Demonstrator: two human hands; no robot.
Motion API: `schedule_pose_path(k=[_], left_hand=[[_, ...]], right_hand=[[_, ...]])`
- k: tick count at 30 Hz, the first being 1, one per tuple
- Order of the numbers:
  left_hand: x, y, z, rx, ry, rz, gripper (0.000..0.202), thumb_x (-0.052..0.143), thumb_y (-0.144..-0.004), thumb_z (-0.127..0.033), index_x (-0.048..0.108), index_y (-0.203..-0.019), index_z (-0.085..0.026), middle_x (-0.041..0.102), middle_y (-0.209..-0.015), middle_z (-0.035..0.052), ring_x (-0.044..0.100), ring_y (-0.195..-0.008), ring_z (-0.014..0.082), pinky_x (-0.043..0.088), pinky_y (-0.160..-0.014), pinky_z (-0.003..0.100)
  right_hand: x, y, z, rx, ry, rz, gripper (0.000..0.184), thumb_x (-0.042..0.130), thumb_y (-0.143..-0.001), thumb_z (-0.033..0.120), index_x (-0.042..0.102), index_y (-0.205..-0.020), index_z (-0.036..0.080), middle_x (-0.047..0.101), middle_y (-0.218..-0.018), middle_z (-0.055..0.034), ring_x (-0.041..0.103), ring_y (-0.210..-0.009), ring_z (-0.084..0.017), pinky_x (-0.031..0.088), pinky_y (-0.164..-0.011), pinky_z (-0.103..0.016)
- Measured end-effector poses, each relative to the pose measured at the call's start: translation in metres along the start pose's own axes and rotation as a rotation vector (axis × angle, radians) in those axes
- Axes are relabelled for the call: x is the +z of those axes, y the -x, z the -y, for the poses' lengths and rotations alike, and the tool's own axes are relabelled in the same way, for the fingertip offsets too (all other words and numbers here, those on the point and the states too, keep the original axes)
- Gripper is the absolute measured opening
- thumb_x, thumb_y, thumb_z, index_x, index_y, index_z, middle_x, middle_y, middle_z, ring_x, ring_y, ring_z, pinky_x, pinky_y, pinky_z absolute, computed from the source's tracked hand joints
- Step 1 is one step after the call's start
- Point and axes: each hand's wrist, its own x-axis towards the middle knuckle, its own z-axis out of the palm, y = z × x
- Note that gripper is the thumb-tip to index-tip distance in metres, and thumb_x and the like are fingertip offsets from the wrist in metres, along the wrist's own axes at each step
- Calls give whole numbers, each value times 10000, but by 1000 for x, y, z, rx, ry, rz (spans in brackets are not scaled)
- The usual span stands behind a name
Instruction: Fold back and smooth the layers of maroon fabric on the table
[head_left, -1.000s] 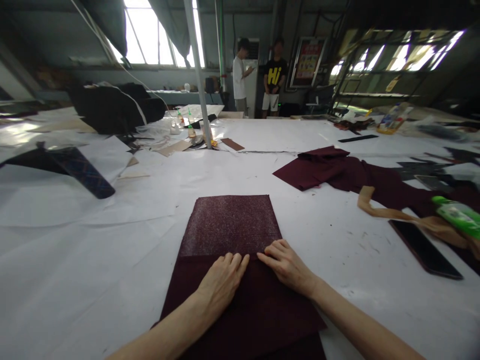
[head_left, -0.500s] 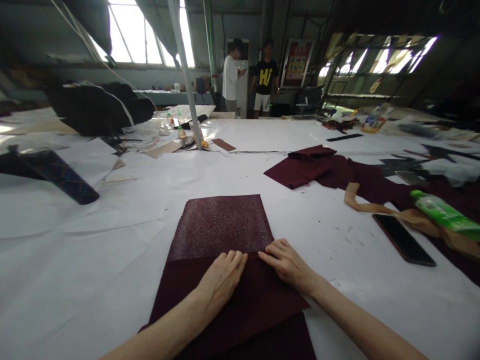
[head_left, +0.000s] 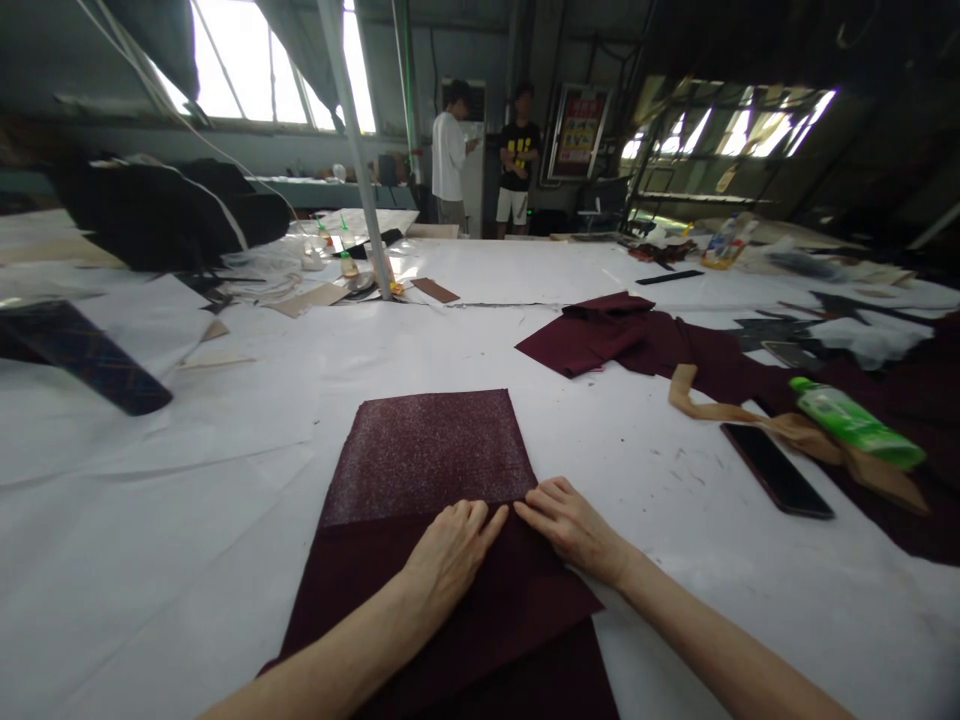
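Observation:
In front of me a strip of maroon fabric (head_left: 450, 600) lies lengthwise on the white table. Its far section (head_left: 431, 440) has a speckled, whitish surface, and a plain folded edge crosses it. My left hand (head_left: 454, 545) rests on that edge, fingers bent down and closed on the cloth, the index finger slightly apart from the others. Just right of it, my right hand (head_left: 566, 525) pinches the same edge near the strip's right side. The fingertips of the two hands almost meet. What lies under the fingers is hidden.
On the right lie a phone (head_left: 776, 470), a green-labelled bottle (head_left: 855, 420), a tan band (head_left: 705, 400) and more maroon cloth (head_left: 592, 330). A dark patterned piece (head_left: 90, 355) sits at left. A metal pole (head_left: 356, 150) rises behind; two people (head_left: 450, 160) stand far back.
The view has shifted slightly, so the background and table items sit further left. My left index finger has spread a little from the others; both hands stay at the folded edge.

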Motion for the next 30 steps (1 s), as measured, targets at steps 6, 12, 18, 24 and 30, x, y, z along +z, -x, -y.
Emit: schedule_pose_path(k=[6, 12, 18, 24, 30], left_hand=[[-5, -1, -2, -18, -15, 42, 567, 472, -905, -154, 305, -1435, -263, 537, -950, 61, 533, -811, 202, 431, -670, 323], [-5, -4, -3, -15, -10, 64, 579, 468, -906, -146, 291, -1444, -264, 540, -945, 72, 542, -825, 219, 450, -674, 341], [-5, 5, 6, 5, 47, 37, 558, 428, -896, -107, 317, -1432, -218, 553, -999, 83, 544, -863, 225, 472, -715, 361], [-1, 49, 45, -62, 313, -2, 430, 420, -875, -64, 500, -1278, -195, 558, -1100, 69, 529, -952, 208, 473, -823, 343], [-3, 58, 57, -182, 520, -41, 192, 477, -903, -148, 573, -1059, -206, 565, -1034, 33, 517, -965, 198, 450, -891, 349]], right_hand=[[-7, 12, -4, -17, 111, 45, 243, 452, -951, 144, 553, -1169, 109, 564, -935, -84, 485, -894, -207, 388, -835, -373], [-16, 26, -9, 123, 118, 7, 290, 416, -925, 69, 563, -1169, 125, 573, -947, -87, 486, -894, -209, 370, -859, -394], [-13, 10, 10, 136, 19, 18, 381, 444, -887, 51, 521, -1244, 160, 585, -1085, -96, 485, -1007, -218, 306, -919, -412], [-20, 9, 7, 331, -84, -44, 291, 489, -813, 0, 643, -963, 197, 611, -994, -53, 493, -992, -214, 267, -922, -424], [-19, -47, 26, 442, -219, -54, 80, 628, -840, 169, 617, -763, 190, 592, -843, -19, 491, -904, -182, 289, -837, -364]])
